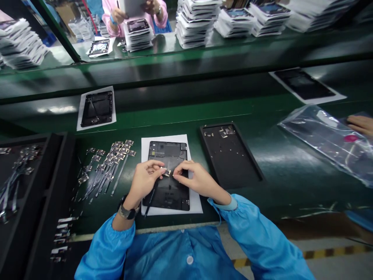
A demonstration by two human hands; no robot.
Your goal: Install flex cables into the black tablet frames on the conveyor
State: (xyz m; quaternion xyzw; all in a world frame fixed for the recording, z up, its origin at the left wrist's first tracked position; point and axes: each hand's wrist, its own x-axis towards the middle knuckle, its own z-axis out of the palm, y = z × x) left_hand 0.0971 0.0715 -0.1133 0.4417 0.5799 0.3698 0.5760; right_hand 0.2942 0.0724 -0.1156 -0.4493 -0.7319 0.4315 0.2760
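Note:
My left hand [145,177] pinches a small circuit board [166,172] between thumb and fingers, with a dark ribbon cable [150,199] hanging below that hand. My right hand [196,177] is closed in a pinch just right of the board; something tiny and pale shows at its fingertips, too small to name. Both hands are above a black tablet housing [171,196], which lies on a white sheet [196,206]. To the left, several small circuit boards with ribbon cables [112,163] are spread in a bunch on the green bench.
A shallow black tray [233,163] with small parts stands at the right. Black bins [49,194] are at the left. Housings on paper [97,107] lie on the rear belt. A co-worker's hand [361,124] is by a clear plastic bag [329,140]; another person [134,19] works opposite.

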